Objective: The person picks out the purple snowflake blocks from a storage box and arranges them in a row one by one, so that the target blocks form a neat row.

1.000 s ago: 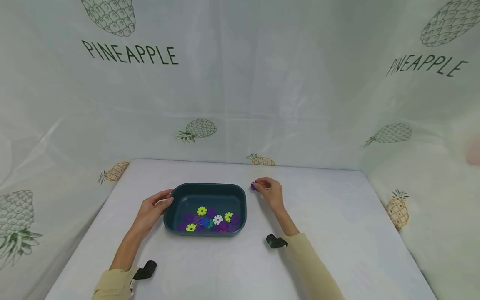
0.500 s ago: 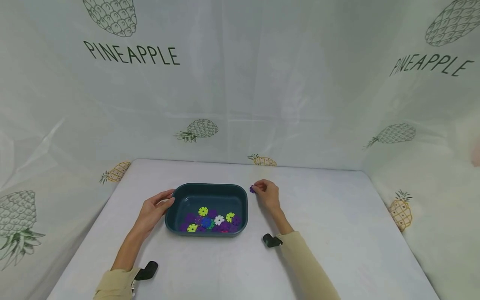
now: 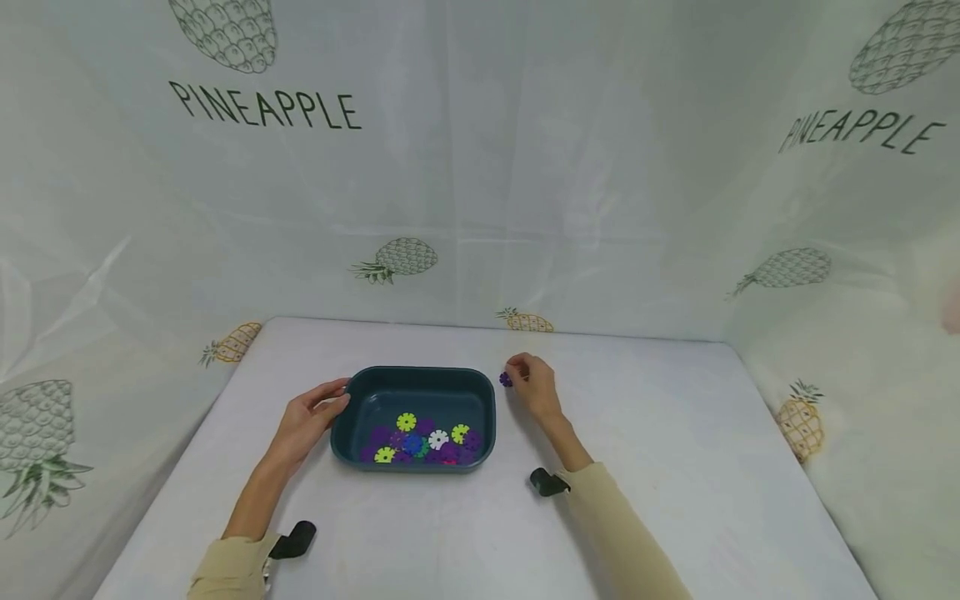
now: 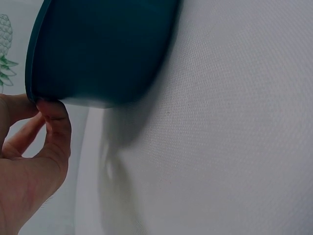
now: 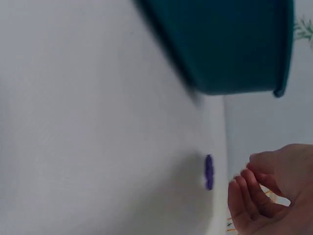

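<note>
A dark teal plastic tub (image 3: 420,379) rests on the white table, holding several snowflake discs (image 3: 438,440) in purple, yellow, white, blue and green, gathered along its near side. At its left end my left hand (image 3: 298,427) pinches the rim between thumb and fingers, plain in the left wrist view (image 4: 41,147). One purple snowflake disc (image 5: 209,172) lies flat on the table beyond the tub's right end. Just above it, and apart from it, is my right hand (image 5: 269,191), fingers loosely curled with nothing between them.
A pale pineapple-printed sheet (image 3: 480,167) hangs behind the table (image 3: 675,433) and down both sides. A black camera mount (image 3: 294,540) sticks out from each wrist, by the beige sleeves (image 3: 618,521).
My right hand has brought the purple snowflake disc slightly nearer, let go of it on the table and lifted off. The left hand keeps its hold on the tub.
</note>
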Motion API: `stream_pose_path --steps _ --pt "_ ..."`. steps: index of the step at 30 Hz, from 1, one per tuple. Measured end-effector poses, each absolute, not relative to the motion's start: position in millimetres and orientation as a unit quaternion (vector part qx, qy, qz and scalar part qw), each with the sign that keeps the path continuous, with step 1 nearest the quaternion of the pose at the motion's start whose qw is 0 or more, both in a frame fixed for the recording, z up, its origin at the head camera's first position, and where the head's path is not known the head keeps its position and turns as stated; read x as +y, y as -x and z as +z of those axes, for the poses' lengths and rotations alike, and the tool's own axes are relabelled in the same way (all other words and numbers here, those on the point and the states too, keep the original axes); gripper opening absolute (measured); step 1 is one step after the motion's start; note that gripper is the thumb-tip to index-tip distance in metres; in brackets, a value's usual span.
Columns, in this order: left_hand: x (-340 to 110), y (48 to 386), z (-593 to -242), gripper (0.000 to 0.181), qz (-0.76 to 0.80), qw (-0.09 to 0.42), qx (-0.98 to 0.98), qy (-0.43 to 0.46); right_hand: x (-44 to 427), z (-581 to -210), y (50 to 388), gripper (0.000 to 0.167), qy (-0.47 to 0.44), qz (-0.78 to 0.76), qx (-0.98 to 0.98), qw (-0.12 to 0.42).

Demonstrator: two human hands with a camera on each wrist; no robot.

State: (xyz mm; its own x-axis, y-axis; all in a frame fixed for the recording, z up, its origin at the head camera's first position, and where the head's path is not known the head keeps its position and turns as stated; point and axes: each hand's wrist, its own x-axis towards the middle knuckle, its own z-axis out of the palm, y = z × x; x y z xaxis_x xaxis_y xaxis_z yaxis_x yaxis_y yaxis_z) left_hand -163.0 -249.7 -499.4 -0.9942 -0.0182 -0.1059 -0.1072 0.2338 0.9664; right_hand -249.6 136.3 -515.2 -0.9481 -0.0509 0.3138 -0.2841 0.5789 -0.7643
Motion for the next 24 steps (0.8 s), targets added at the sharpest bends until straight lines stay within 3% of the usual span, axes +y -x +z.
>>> stream_pose_path --steps 12,24 --pt "-250 163 -498 0.058 0.618 0.039 0.785 0.037 121 -467 224 0.014 -0.223 0.409 -0.882 0.071" --pt "-250 163 -500 0.056 0.614 0.037 0.787 0.037 105 -457 203 0.021 -0.381 0.309 -0.871 -0.014"
